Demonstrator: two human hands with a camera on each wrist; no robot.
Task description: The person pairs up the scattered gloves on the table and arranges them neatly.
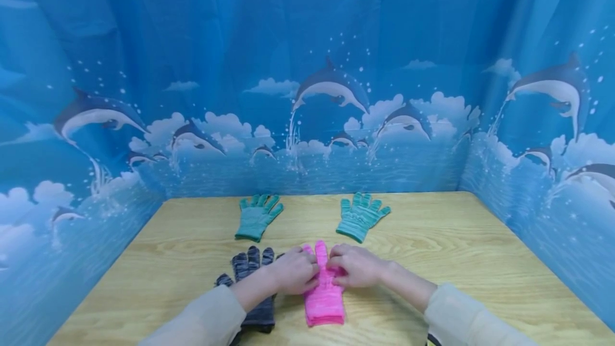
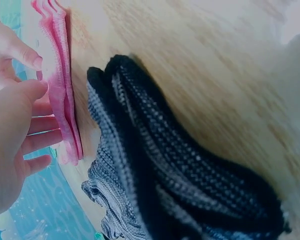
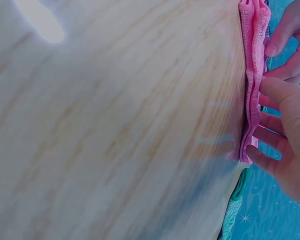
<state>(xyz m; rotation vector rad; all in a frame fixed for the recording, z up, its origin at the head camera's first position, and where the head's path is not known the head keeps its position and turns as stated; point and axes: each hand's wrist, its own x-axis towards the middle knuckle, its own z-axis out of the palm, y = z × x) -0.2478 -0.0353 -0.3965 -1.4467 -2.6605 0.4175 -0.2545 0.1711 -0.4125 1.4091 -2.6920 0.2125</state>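
Observation:
A pink knitted glove (image 1: 324,303) lies flat on the table, cuff toward me, between my two hands. My left hand (image 1: 294,271) touches its left side, fingers spread and slightly bent in the left wrist view. From the right, my right hand (image 1: 357,266) rests its fingertips on the same glove, fingers loosely extended in the right wrist view. Parts of the glove's fingers are hidden under both hands. Beneath my left forearm lies a black-and-grey knitted glove (image 1: 259,311), partly covered by the arm; its open cuff shows large in the left wrist view.
Two green striped gloves lie near the table's back edge, one at the left (image 1: 257,219) and one at the right (image 1: 361,218). A blue dolphin-print curtain (image 1: 307,170) stands behind the wooden table (image 1: 447,260) and along both sides.

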